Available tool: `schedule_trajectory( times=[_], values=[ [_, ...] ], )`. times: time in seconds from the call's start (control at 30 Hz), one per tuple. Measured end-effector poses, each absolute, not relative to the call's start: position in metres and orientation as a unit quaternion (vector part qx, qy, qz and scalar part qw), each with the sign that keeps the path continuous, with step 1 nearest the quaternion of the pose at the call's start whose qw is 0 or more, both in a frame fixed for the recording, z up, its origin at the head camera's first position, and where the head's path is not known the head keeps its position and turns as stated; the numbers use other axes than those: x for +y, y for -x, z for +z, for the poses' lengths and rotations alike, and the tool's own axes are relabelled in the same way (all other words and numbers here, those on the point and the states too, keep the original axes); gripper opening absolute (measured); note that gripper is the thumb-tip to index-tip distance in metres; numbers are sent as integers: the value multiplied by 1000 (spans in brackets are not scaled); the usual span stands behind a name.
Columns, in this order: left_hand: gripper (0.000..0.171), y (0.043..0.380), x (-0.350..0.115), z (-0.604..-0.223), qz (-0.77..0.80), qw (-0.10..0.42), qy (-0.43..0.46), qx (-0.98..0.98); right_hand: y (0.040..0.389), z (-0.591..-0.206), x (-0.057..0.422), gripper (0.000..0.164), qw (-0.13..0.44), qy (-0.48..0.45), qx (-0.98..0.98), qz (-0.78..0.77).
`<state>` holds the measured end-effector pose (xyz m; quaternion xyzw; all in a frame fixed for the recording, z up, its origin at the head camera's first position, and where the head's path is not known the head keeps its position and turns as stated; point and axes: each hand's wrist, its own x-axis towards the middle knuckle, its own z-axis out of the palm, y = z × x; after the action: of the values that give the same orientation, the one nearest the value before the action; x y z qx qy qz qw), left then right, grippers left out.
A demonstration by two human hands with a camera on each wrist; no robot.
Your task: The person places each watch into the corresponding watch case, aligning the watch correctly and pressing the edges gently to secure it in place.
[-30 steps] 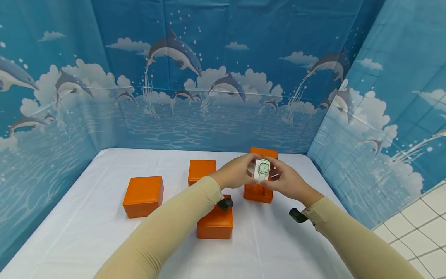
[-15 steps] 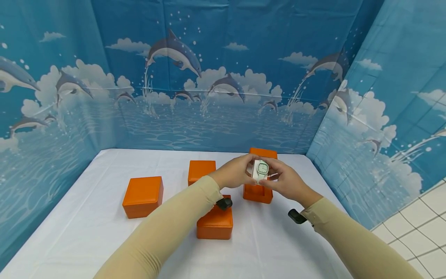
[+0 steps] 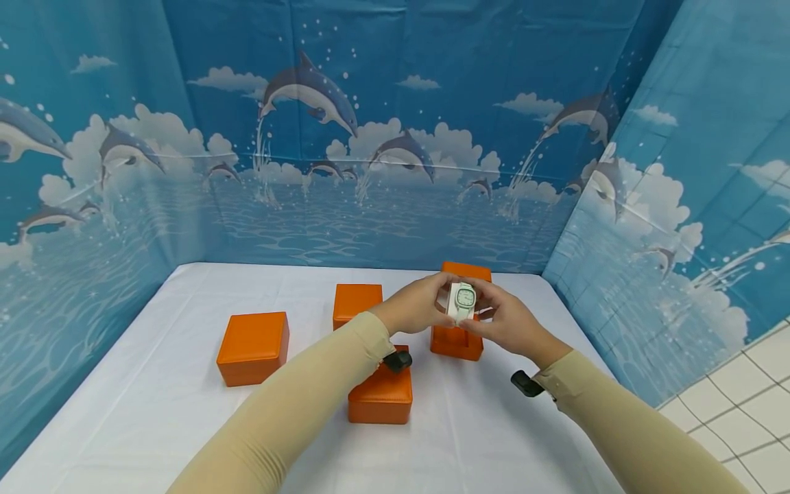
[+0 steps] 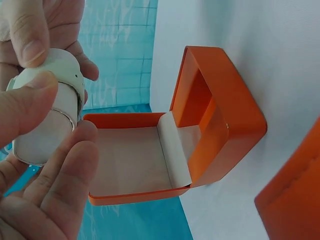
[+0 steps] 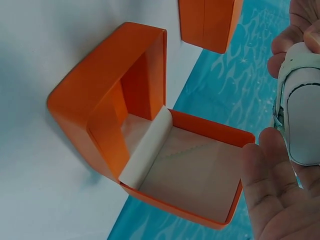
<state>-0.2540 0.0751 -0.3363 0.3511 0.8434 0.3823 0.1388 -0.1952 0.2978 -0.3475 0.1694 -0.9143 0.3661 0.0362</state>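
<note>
A wristwatch [image 3: 465,296] with a square dial and pale green strap is wrapped around a white cushion [image 4: 42,132]. My left hand [image 3: 420,303] grips it from the left and my right hand [image 3: 509,317] from the right, with fingers and thumbs on both sides. In the head view the dial faces up toward me; both wrist views show an end of the cushion. Just below the hands stands an orange box [image 4: 235,120] with its lid [image 5: 195,172] raised and a pale lining inside. The hands partly hide this box in the head view.
Shut orange boxes stand on the white-covered table [image 3: 142,439]: one at the left [image 3: 253,339], one at the back middle [image 3: 358,300], and one in front [image 3: 380,401] under my left wrist. A blue dolphin-print curtain [image 3: 382,219] hangs behind and at the sides.
The watch has shifted very slightly left between the hands since a second ago. Both hands keep their hold, and the boxes stay in place.
</note>
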Motion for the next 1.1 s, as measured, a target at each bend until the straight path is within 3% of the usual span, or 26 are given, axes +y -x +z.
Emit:
schedule_trajectory(
  times=[1.1],
  values=[
    [82, 255, 76, -336, 394, 150, -354, 835, 196, -347, 299, 79, 22, -156, -916, 369]
  ],
)
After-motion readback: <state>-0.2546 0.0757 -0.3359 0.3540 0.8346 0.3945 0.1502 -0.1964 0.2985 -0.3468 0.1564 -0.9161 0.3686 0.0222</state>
